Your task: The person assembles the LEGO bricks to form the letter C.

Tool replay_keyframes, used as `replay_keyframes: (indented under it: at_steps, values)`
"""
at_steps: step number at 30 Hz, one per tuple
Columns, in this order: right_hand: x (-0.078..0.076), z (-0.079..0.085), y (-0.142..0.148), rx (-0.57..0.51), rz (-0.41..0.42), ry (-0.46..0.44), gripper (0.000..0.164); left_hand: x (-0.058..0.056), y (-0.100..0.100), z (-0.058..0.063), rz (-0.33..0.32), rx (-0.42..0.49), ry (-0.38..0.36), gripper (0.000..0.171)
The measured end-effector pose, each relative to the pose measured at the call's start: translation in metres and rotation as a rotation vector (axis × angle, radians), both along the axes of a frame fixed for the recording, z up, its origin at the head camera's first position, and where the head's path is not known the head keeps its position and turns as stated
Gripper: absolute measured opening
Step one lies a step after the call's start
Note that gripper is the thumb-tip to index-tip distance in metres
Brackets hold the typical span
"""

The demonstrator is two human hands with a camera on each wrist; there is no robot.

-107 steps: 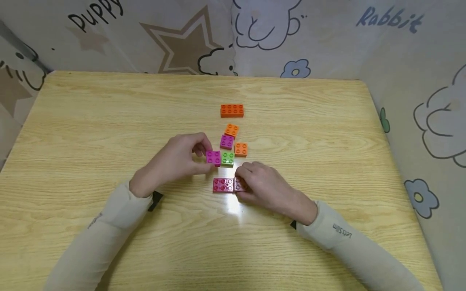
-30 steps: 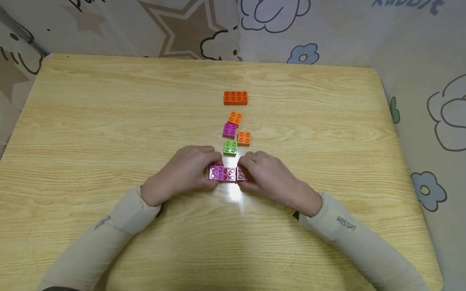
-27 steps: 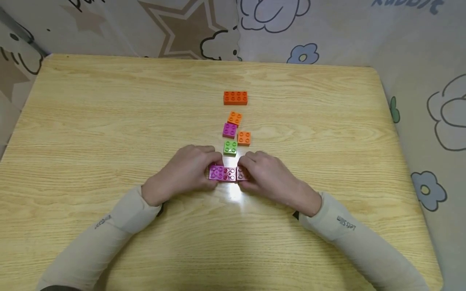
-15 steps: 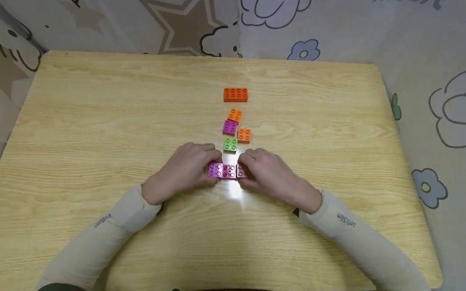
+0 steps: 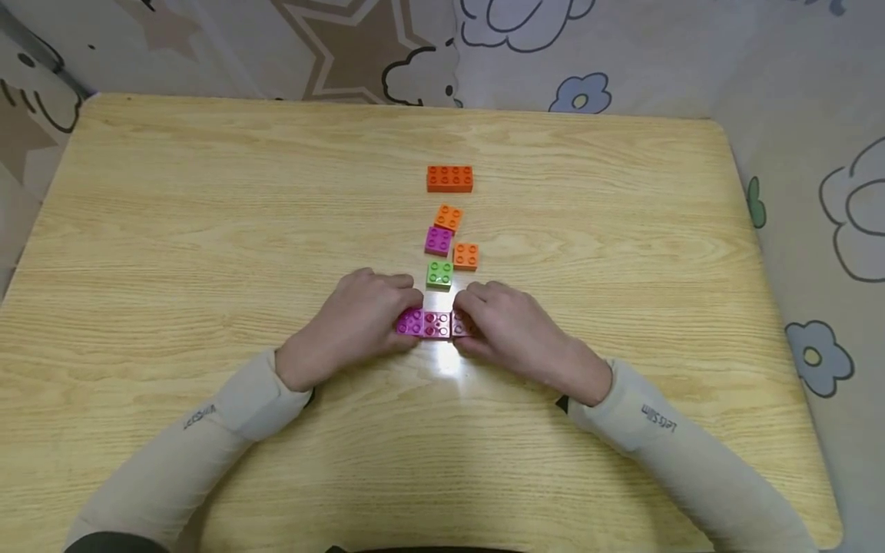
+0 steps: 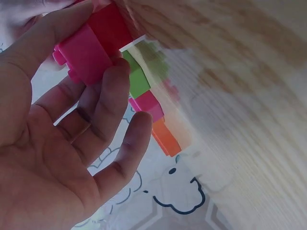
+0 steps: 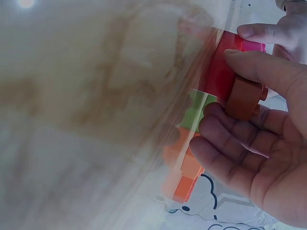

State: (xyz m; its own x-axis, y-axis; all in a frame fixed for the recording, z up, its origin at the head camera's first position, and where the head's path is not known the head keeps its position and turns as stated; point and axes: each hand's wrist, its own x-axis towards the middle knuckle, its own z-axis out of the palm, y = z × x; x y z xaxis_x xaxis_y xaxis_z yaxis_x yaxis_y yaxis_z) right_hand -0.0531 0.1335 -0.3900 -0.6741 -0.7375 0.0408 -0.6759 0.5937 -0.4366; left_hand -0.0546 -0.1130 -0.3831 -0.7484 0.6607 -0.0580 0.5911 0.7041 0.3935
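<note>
Flat on the table lies a red building brick, its middle studs showing between my hands. My left hand pinches a small magenta brick that sits on top of the red brick's left end. On the right end sits a small brown brick, gripped between thumb and fingers of my right hand, which partly cover it. In the right wrist view, the right thumb lies against the red brick's side. The magenta brick's side looks flush on the red one in the left wrist view.
Behind the hands stand a green square brick, an orange one, a second magenta one and another orange one. Farther back is a long red-orange brick. A patterned wall covering borders the table.
My left hand has brought the magenta brick from beside the green brick onto the red brick's left end, where it now sits lower. My right hand keeps its grip. The head view has tilted down slightly.
</note>
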Motion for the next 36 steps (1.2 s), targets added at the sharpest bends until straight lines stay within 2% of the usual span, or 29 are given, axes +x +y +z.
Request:
replay_keyframes:
  at_steps: [12,24,30,36]
  values:
    - [0.0003,-0.0022,-0.0005,-0.004,0.001,-0.004,0.027,0.0035,-0.0004,-0.0052,0.002,0.014,0.031,0.037]
    - [-0.0019,-0.0008,0.0009,-0.021,0.008,0.016,0.027,0.0023,0.0013,-0.0028,0.006,0.018,0.028,0.033]
    - [-0.0017,-0.0022,0.0009,-0.029,0.014,0.016,0.027,0.0037,0.0017,-0.0025,0.022,0.009,0.031,0.032]
    - [-0.0019,-0.0033,0.0008,-0.033,0.017,0.013,0.027,0.0041,0.0003,-0.0073,0.045,0.038,0.016,0.030]
